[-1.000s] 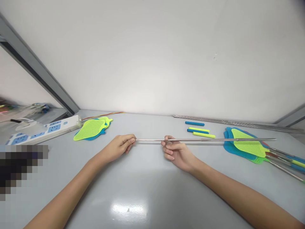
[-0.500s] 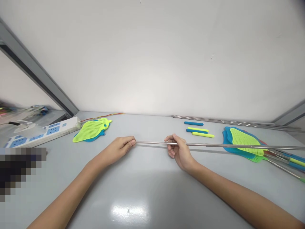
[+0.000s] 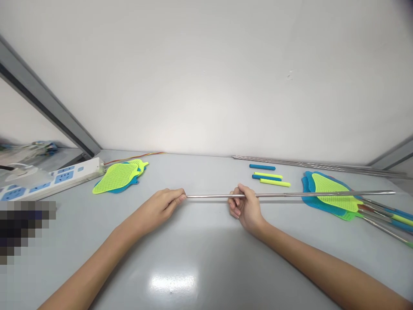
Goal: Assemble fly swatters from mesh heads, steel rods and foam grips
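A thin telescopic metal rod point(image 3: 274, 195) stretches sideways above the grey table, its right end over a stack of fly swatters. My left hand point(image 3: 166, 202) pinches the rod's thin left end between thumb and fingers. Farther along, my right hand point(image 3: 247, 206) is closed around the rod, thumb on top and fingers curled. Behind the right hand lie blue handle sleeves point(image 3: 262, 166) and yellow handle sleeves point(image 3: 275, 182). The fly swatters point(image 3: 335, 191) at the right have yellow, blue and green mesh heads and metal shafts.
Loose yellow and blue swatter heads point(image 3: 118, 176) lie at the left, beside a white power strip point(image 3: 74, 171) with blue sockets. Several metal rods point(image 3: 309, 165) lie along the wall point(image 3: 206, 86). Grey frame posts stand at both sides. A blurred patch covers something at far left.
The rod's right end has come into view as the rod shifted left and its right part rose slightly. My right hand has moved slightly right and its fingers curl more tightly.
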`<state>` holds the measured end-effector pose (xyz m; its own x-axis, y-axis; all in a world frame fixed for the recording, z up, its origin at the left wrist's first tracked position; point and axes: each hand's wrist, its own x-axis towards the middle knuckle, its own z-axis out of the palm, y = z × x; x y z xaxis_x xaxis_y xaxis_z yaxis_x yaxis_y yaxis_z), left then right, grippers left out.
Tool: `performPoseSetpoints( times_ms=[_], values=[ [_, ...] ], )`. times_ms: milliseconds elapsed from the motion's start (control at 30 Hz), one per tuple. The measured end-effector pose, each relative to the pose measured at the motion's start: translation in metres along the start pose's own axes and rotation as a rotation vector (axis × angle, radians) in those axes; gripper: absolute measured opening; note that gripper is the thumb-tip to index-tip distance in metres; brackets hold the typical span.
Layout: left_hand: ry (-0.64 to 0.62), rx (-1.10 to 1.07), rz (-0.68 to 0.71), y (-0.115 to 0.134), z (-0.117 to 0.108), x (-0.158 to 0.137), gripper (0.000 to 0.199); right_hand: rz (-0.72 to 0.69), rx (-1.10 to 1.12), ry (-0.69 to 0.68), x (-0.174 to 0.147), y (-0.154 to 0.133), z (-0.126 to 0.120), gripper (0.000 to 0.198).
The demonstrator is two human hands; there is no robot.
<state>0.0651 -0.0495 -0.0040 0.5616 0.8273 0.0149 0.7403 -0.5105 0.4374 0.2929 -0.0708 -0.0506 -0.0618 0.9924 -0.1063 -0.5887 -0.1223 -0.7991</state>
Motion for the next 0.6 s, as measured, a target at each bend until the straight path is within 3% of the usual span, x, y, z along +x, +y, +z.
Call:
performPoseSetpoints(
  times_ms=[600],
  values=[
    [-0.027, 0.003, -0.008, 0.006, 0.012, -0.003, 0.027, -0.061, 0.084, 0.086, -0.001, -0.002, 0.001, 0.040]
  ],
)
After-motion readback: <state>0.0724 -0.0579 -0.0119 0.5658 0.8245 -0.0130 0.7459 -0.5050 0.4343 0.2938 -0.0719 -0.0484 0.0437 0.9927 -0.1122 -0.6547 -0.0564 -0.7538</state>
